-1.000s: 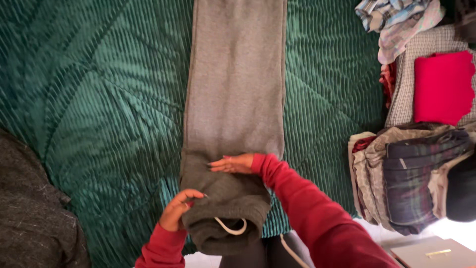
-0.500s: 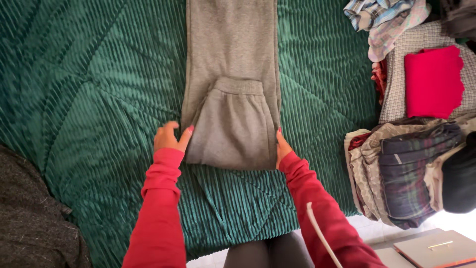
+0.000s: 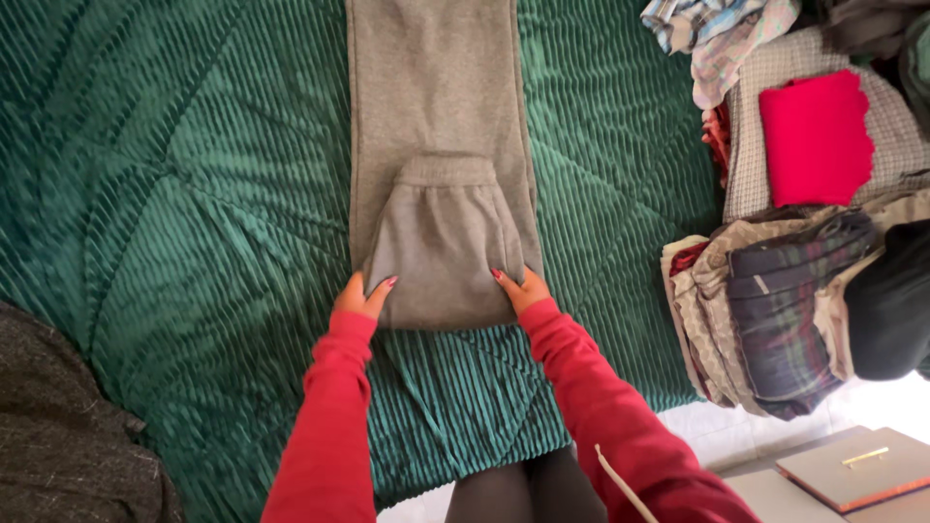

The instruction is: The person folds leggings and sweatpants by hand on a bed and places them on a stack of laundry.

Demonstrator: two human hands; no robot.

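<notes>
Across most of the frame spreads a green ribbed quilt (image 3: 174, 194), with grey sweatpants (image 3: 436, 145) laid lengthwise at centre, their near end folded up. Folded clothes (image 3: 775, 310) stack at right, a red cloth (image 3: 814, 136) above them. Both red-sleeved arms reach up from the bottom edge. Left hand (image 3: 360, 295) and right hand (image 3: 518, 288) pinch the fold's near corners, fingers curled on the fabric.

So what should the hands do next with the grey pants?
Probably fold the doubled end up once more. The left hand and right hand grip the near corners of the grey sweatpants, whose waistband end is already folded over, while a long stretch lies flat on the green quilt.
</notes>
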